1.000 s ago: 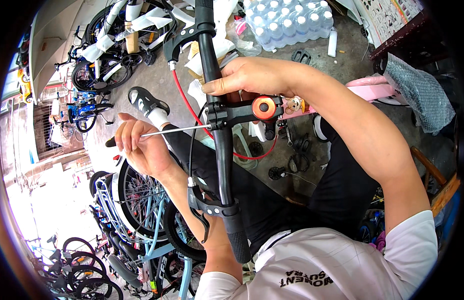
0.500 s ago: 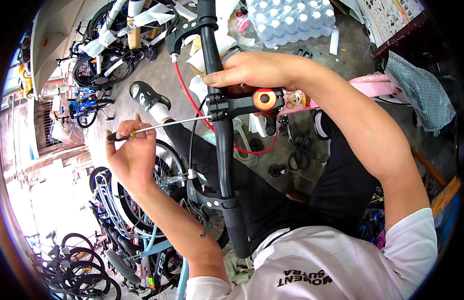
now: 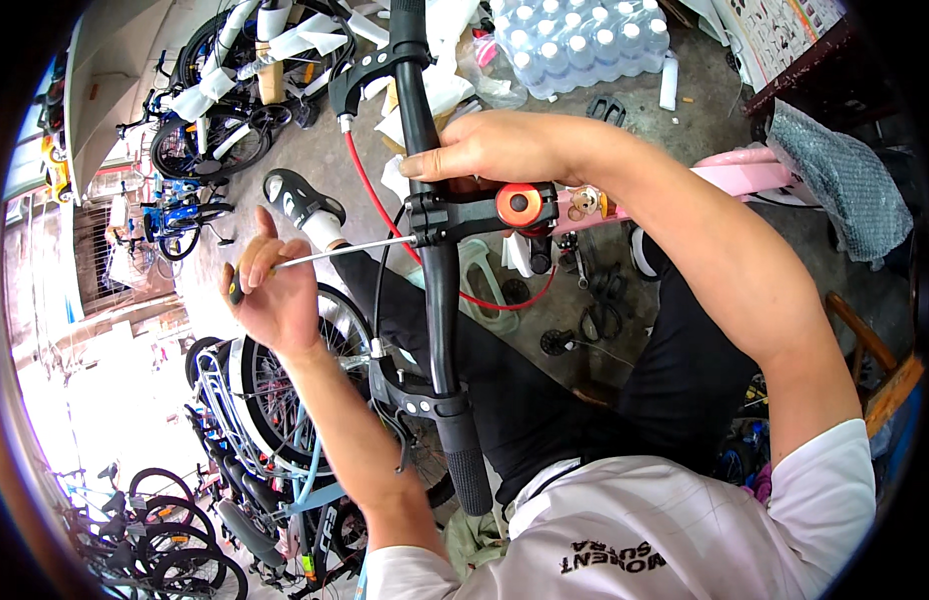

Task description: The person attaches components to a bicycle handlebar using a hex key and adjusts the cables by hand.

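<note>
A black bicycle handlebar runs upright through the middle of the view, clamped by a black stem with a red-and-black round cap. My right hand wraps round the bar just above the stem, thumb on its near side. At the left, my left hand grips the dark handle of a screwdriver-like tool; its thin metal shaft reaches across to the stem's front clamp, where the tip seems to touch. Black brake levers sit on the bar, with red and black cables hanging.
The pink frame extends right, near bubble wrap. Shrink-wrapped bottles stand at the back. A light-blue bicycle and several others crowd the left. Pedals and small parts lie on the floor between my legs.
My left hand has shifted slightly right and down, its fingers repositioned round the tool's handle. The handlebar and stem have moved a little left. My right hand keeps its hold.
</note>
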Available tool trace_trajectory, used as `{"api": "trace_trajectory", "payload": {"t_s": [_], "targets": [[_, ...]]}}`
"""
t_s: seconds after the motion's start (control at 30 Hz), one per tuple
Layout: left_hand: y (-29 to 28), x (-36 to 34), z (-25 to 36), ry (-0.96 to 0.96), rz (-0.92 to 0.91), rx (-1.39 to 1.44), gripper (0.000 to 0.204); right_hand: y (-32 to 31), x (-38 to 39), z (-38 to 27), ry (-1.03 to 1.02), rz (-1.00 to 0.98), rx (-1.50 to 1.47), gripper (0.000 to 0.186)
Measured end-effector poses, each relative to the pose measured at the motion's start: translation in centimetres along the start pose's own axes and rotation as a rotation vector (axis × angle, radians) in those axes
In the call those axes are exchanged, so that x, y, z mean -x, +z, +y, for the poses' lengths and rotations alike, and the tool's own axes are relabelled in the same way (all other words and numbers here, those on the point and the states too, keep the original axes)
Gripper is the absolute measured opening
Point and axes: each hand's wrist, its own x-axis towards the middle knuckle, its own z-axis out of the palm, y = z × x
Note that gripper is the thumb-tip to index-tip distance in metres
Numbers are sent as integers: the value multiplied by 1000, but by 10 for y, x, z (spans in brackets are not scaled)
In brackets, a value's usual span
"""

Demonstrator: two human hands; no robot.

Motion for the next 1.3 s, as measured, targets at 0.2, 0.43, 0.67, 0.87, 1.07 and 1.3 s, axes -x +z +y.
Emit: {"api": "trace_trajectory", "payload": {"t_s": [0.2, 0.43, 0.67, 0.87, 1.07, 1.3], "targets": [[24, 4, 65, -473, 310, -812, 65, 6, -2, 5, -29, 13, -92, 53], [93, -55, 24, -768, 441, -2567, 66, 5, -9, 12, -44, 34, -41, 56], [54, -41, 25, -296, 584, -2624, 83, 2, 0, -5, -10, -8, 25, 50], [58, -35, 16, -118, 725, -2431, 75, 3, 10, -15, 7, 7, -16, 49], [53, -31, 8, 66, 816, -2118, 73, 1, 7, -14, 33, 9, 15, 48], [35, -24, 10, 347, 764, -1798, 63, 3, 3, -10, 3, 25, 0, 49]]}}
